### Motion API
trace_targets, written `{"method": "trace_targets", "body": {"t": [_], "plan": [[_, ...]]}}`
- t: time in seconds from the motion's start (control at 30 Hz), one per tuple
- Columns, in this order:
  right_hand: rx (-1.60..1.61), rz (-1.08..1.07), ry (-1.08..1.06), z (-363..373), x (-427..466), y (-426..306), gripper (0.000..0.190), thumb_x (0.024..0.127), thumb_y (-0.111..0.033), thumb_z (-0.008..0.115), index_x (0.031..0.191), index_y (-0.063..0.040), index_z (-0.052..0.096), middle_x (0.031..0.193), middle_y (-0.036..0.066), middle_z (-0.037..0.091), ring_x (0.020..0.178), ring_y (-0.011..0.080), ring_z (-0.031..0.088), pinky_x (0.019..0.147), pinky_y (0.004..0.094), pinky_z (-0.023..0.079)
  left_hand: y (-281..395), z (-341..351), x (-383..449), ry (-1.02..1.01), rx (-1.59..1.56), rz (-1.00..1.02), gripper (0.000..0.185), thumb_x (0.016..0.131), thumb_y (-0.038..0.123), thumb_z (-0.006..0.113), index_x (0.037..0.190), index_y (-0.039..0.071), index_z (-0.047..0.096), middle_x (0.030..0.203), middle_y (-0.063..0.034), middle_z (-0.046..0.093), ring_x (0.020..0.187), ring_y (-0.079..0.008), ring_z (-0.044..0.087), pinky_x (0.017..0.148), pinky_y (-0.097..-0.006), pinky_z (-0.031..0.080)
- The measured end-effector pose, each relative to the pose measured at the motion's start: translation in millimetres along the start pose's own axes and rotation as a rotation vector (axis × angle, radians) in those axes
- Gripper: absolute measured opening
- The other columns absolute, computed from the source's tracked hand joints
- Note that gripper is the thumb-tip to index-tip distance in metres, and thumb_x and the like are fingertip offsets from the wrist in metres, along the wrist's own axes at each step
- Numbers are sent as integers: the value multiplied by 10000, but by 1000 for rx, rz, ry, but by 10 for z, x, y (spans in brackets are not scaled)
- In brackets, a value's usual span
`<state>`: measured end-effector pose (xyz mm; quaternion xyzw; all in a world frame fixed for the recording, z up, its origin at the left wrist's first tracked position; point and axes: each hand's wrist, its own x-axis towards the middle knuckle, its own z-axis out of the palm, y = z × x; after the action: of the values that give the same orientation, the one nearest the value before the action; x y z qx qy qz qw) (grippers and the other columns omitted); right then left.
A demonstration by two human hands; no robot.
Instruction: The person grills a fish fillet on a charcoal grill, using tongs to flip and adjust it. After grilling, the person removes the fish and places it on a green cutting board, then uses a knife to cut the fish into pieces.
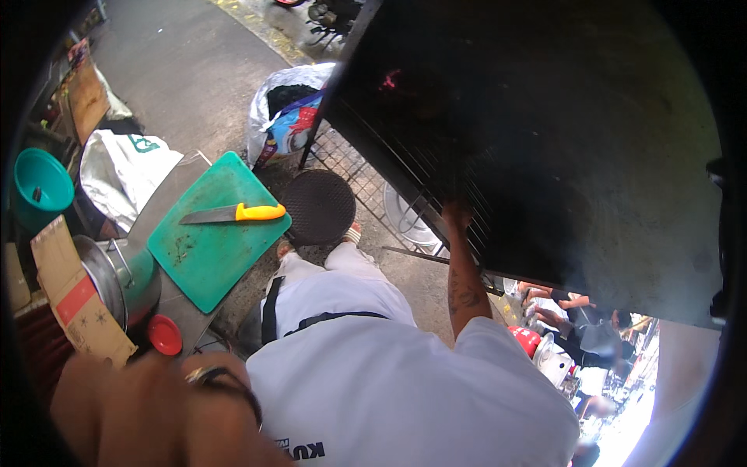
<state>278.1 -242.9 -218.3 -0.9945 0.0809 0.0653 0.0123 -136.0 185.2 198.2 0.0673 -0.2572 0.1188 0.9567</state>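
Note:
My right hand [458, 215] reaches over the near side of a dark charcoal grill [525, 175], at thin metal grate bars [402, 154]. Its fingers are in deep shade, so any object in them is hidden. A red glow shows among the dark coals [390, 80] farther along. Close to the camera at the lower left is my left hand [157, 408], bent and blurred, with a dark band on it. Its fingertips are out of sight. On a metal table [157, 204] to the left lies a green cutting board [216, 265], bearing a yellow-handled knife [259, 212].
A round dark textured stool top [320, 205] is by my feet. Beyond it stands a sack of charcoal [292, 96]. At left are a metal pot [137, 280], cardboard [76, 292], a red plastic dish [165, 334] and a teal bucket [44, 181]. People [601, 338] are at right.

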Motion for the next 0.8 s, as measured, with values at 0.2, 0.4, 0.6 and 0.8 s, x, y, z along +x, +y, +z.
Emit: {"method": "trace_targets", "body": {"t": [0.2,0.4,0.6,0.8], "plan": [[-138,-395,301,-151,3,-9,476,919,-383,646,1189,10,636,1135,277,670,1045,440,661,916,546,514,-555,-1089,197,427,-66,-56,506,1014,498,483,716,91,515,644,-18,486,668,-150,543,1061,-548,449],[646,-37,-44,-601,-236,-460,428,899,-345,681,1121,10,595,921,200,667,762,305,693,565,431,532,-925,-2172,-170,1068,-212,-96,345,987,407,543,892,79,585,756,-47,533,826,-210,599,1099,-532,433],[1752,184,-397,-1393,-1075,-1580,287,975,-340,621,883,-96,502,640,1,438,479,123,435,453,293,405,-1404,-2777,-401,1353,-15,-233,476,934,470,601,1238,108,543,1229,-97,547,1171,-258,542,1084,-488,404],[1863,95,-605,-1258,-2224,-2370,314,1011,-379,595,907,-121,451,658,-6,417,459,98,411,392,290,356,-1651,-2990,-327,1344,-117,-235,382,968,483,552,1127,137,588,1164,-26,588,1081,-192,559,1010,-454,443]]}}
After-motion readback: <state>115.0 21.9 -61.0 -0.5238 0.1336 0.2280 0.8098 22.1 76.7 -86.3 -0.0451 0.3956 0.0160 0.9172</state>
